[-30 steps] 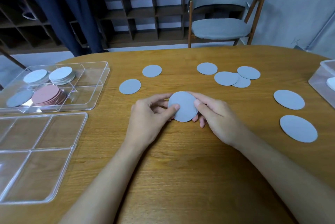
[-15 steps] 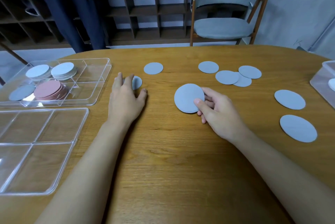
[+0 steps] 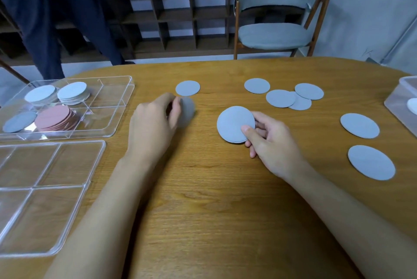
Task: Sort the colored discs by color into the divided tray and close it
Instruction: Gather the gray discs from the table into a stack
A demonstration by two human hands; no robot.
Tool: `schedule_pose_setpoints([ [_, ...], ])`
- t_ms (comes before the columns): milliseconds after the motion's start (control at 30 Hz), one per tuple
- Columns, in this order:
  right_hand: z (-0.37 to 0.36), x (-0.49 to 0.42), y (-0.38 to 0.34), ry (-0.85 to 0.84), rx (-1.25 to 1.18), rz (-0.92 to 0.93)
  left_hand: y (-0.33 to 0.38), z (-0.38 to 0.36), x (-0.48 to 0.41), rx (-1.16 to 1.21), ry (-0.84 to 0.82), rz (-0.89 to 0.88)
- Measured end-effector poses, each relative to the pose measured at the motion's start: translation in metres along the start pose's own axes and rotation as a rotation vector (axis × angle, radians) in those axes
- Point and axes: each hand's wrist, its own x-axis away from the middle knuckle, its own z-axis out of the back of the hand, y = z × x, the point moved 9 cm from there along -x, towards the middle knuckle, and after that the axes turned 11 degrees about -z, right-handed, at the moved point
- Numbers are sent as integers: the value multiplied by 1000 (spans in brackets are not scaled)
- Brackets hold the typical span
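Observation:
My right hand (image 3: pixel 268 141) grips a small stack of grey-blue discs (image 3: pixel 234 123) just above the table's middle. My left hand (image 3: pixel 153 125) pinches a single grey-blue disc (image 3: pixel 187 111), blurred by motion, beside it on the left. Several more grey-blue discs lie loose: one (image 3: pixel 187 88) just beyond my left hand, a cluster (image 3: pixel 284 96) further back, two (image 3: pixel 360 125) (image 3: pixel 371 162) at the right. The clear divided tray (image 3: pixel 117 102) at the left holds white stacks (image 3: pixel 72 92), a pink stack (image 3: pixel 55 117) and one grey-blue disc (image 3: pixel 19 122).
The tray's clear lid (image 3: pixel 45 188) lies flat at the near left of the wooden table. Another clear box (image 3: pixel 399 100) sits at the right edge. A chair (image 3: pixel 275 32) and shelves stand beyond the table, with a dark garment hanging at the far left.
My left hand left the stack, reached left to a loose disc and has lifted it in a pinch. My right hand keeps hold of the stack, hardly moved.

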Motion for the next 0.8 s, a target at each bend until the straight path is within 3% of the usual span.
schedule_pose_setpoints([
  [133, 3, 0, -1, 45, 21, 4, 31, -13, 1, 409, -48, 18],
  [400, -3, 2, -5, 9, 221, 85, 41, -59, 21, 767, -170, 249],
  [500, -4, 2, -4, -8, 229, 76, 46, -63, 22, 782, -211, 222],
  [667, -2, -5, 4, -62, 6, -12, 45, -54, 19, 721, -133, 176],
  [800, 0, 9, -18, 22, 346, 176, 58, -51, 19, 631, -150, 25],
])
